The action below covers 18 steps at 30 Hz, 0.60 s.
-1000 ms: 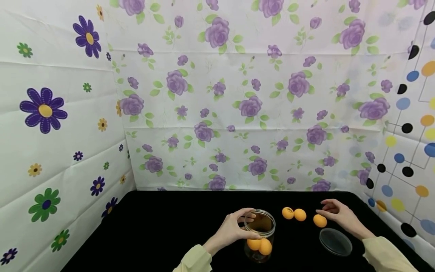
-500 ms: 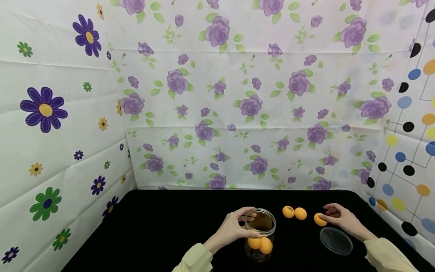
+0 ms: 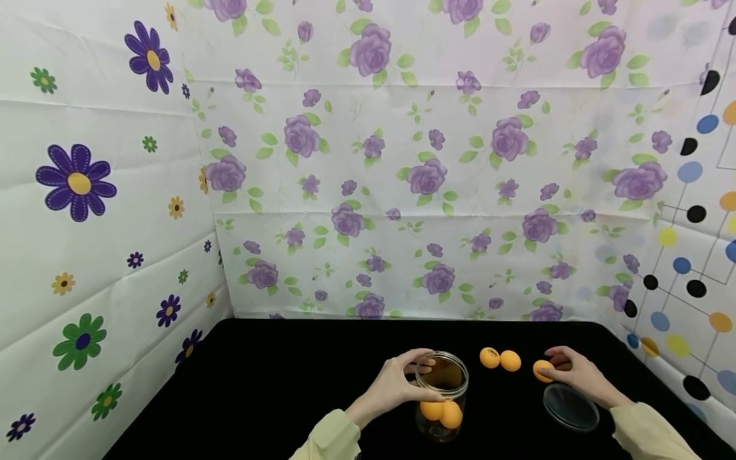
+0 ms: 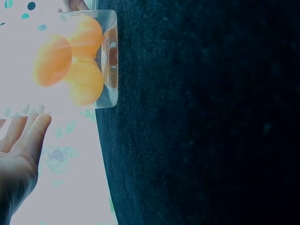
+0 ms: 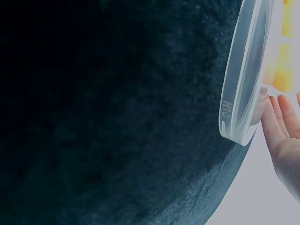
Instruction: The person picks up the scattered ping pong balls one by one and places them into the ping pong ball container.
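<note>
In the head view my left hand [image 3: 397, 383] grips a clear open-topped jar [image 3: 441, 436] near its rim, thumb in front and fingers behind. Orange ping-pong balls [image 3: 451, 415] lie inside; three show through the wall in the left wrist view, where the left hand [image 4: 23, 150] is at the jar's side. Further right, my right hand [image 3: 582, 375] pinches another orange ping-pong ball [image 3: 541, 369] on the table, its thumb covering the ball's right side. The clear round lid [image 3: 571, 409] lies just below that hand; it stands large beside the right hand [image 5: 288, 150] in the right wrist view.
Two more orange balls, a printed one [image 3: 489, 358] and a plain one [image 3: 510, 361], sit side by side behind the jar, to its right. A black cloth [image 3: 276, 383] covers the table. Patterned sheets [image 3: 345, 268] hang at the back and both sides.
My right hand has come down from just above the ball, and its thumb and fingers have closed about it. The left hand keeps its grip on the jar. The head view has shifted slightly.
</note>
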Available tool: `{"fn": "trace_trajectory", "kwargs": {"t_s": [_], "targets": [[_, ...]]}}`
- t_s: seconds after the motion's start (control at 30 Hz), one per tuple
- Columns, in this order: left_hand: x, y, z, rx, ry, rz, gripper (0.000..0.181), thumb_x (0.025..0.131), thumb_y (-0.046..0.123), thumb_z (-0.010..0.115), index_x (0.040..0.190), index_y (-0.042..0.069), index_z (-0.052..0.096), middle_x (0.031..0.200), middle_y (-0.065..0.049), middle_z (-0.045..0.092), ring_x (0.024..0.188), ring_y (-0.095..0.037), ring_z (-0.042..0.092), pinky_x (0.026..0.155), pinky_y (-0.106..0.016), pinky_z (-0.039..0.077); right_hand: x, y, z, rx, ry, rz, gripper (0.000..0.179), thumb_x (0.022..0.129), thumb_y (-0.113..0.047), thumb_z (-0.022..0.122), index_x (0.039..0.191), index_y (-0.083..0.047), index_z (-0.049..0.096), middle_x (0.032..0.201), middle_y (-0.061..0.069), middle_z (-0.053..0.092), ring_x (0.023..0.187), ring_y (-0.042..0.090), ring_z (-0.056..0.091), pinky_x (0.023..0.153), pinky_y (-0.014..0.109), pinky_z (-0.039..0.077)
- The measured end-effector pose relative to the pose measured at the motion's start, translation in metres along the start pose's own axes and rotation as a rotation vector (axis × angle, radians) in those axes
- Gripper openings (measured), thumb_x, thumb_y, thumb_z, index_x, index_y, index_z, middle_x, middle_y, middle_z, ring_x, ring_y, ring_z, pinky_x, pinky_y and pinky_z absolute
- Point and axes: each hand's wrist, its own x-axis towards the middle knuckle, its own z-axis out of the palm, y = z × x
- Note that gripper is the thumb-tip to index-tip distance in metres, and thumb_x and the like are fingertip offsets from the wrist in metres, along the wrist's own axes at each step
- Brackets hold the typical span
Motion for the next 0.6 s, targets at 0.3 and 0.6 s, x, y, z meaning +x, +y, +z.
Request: {"fn": "trace_trajectory", "kwargs": {"t_s": [0.3,0.6], "targets": [[-0.007,0.018,0.002,0.01,-0.011,-0.006,0.059,0.076,0.016,0.075,0.129,0.01,0.05,0.117,-0.009,0.055,0.102,-0.022,0.054,0.077,-0.028,0.047,0.0,0.004,0.003,0.033,-0.021,-0.009,0.054,0.084,-0.02,0.066,0.12,0.012,0.042,0.102,0.015,0.053,0.087,0.027,0.056,0.069,0.037,0.047],[0.0,0.003,0.0,0.009,0.001,-0.024,0.059,0.076,0.016,0.075,0.13,0.015,0.049,0.117,-0.004,0.055,0.103,-0.02,0.053,0.078,-0.028,0.046,0.0,-0.001,0.005,0.031,-0.01,-0.013,0.057,0.081,-0.022,0.07,0.119,0.011,0.043,0.1,0.015,0.054,0.084,0.025,0.056,0.065,0.034,0.048]]}}
